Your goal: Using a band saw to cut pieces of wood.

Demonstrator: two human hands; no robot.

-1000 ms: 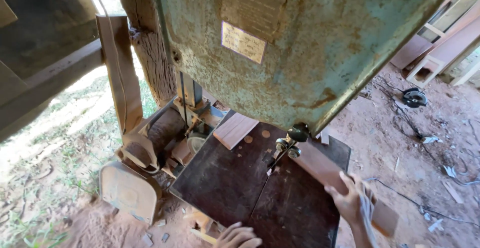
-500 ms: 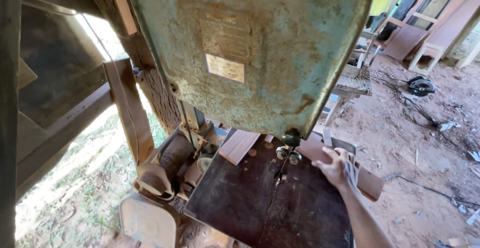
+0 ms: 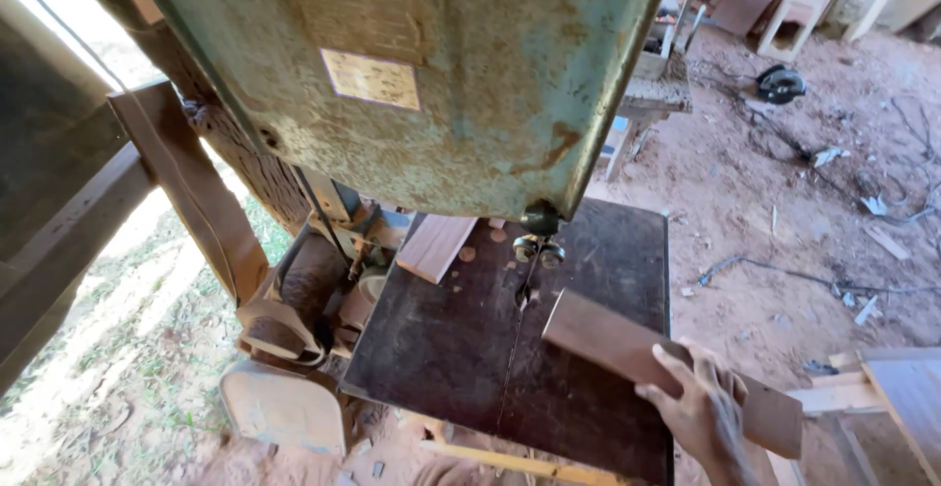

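My right hand (image 3: pixel 698 408) grips a long reddish-brown wooden board (image 3: pixel 613 334) that lies on the dark metal table (image 3: pixel 441 349) of a band saw. The board's far end sits just right of the thin vertical blade (image 3: pixel 527 280), below the black blade guide (image 3: pixel 537 236). Above looms the saw's worn green housing (image 3: pixel 421 65). A short pale wood offcut (image 3: pixel 434 246) rests at the table's back edge. My left hand is out of view.
A belt-driven motor and pulley (image 3: pixel 294 300) sit left of the table beside a slanted wooden post (image 3: pixel 186 192). Red dirt floor at right holds scattered wood scraps, cables, a black round tool (image 3: pixel 781 84) and a wooden bench edge (image 3: pixel 907 388).
The view has swung left and closer to the saw. My right hand has slid back along the board toward me, and my left hand, seen at the table's near edge earlier, has left the picture.
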